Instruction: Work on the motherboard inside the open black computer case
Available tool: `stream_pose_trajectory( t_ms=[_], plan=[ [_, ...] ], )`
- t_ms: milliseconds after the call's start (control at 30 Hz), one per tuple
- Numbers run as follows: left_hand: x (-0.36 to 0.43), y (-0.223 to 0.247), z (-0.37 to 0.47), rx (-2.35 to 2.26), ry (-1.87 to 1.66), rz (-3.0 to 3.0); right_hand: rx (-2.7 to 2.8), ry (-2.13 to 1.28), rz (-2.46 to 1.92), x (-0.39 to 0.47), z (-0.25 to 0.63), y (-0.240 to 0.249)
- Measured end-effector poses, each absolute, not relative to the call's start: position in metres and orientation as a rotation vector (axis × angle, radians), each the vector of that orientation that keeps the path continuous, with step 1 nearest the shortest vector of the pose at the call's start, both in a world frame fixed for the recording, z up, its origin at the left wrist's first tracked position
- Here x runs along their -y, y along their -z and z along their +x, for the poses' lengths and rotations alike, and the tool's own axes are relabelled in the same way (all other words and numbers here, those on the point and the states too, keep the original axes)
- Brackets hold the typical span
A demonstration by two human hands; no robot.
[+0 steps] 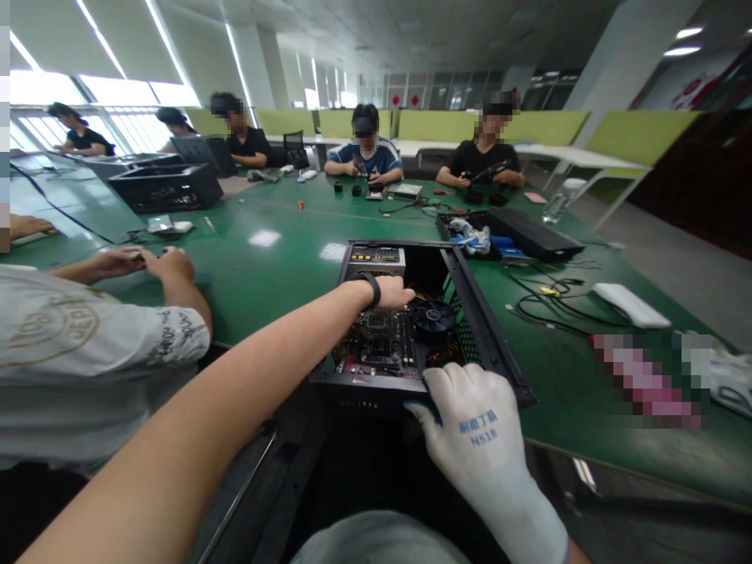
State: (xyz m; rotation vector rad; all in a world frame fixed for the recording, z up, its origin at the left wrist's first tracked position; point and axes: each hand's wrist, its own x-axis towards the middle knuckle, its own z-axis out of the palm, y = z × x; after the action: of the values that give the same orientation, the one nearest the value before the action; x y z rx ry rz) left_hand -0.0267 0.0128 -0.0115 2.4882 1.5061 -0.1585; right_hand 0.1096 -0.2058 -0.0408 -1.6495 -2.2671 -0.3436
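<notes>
Computer case (489, 325): open-topped, on green table (270, 274) | Left hand (395, 292): inside case, near power supply (376, 257) in its far-left corner; fingers partly hidden, grip cannot be told | Right hand (470, 415), gloved: grasping case's near rim | Step, judged: interior work, case steadied | Next move likely calls for firm right hold, left fingers clear of fan (433, 317)

I'm seeing a white glove (510, 479) covering the right hand (475, 415), blue characters and "N518" (483, 439) running across its back. Left of that glove, a black band (374, 290) is circling the bare left hand's (396, 292) wrist.
</notes>
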Motion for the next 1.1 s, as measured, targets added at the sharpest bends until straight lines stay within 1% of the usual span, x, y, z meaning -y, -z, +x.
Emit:
stream_pose_trajectory(
  t_ms=[100,200,367,467,700,800,967,1100],
  plan=[
    [-0.004,-0.008,-0.037,-1.429,-0.085,2.431,2.282,0.362,-1.669,0.196,0.11,0.038],
    [0.006,-0.024,-0.05,-1.373,-0.347,2.412,2.312,0.449,-1.696,0.17,0.112,0.036],
    [0.022,-0.035,-0.071,-1.386,-0.773,2.281,2.351,0.534,-1.763,0.095,0.116,0.037],
    [0.03,-0.033,-0.079,-1.356,-0.918,2.204,2.338,0.536,-1.797,0.04,0.117,0.038],
    [0.038,0.001,-0.094,-1.215,-0.997,2.062,2.302,0.515,-1.909,-0.086,0.112,0.031],
    [0.041,0.019,-0.1,-1.165,-0.961,1.997,2.261,0.5,-1.981,-0.132,0.11,0.029],
    [0.044,0.039,-0.11,-1.21,-0.874,1.916,2.237,0.481,-2.015,-0.194,0.108,0.03],
    [0.042,0.053,-0.116,-1.213,-0.836,1.848,2.23,0.469,-2.02,-0.227,0.108,0.033]
  ],
)
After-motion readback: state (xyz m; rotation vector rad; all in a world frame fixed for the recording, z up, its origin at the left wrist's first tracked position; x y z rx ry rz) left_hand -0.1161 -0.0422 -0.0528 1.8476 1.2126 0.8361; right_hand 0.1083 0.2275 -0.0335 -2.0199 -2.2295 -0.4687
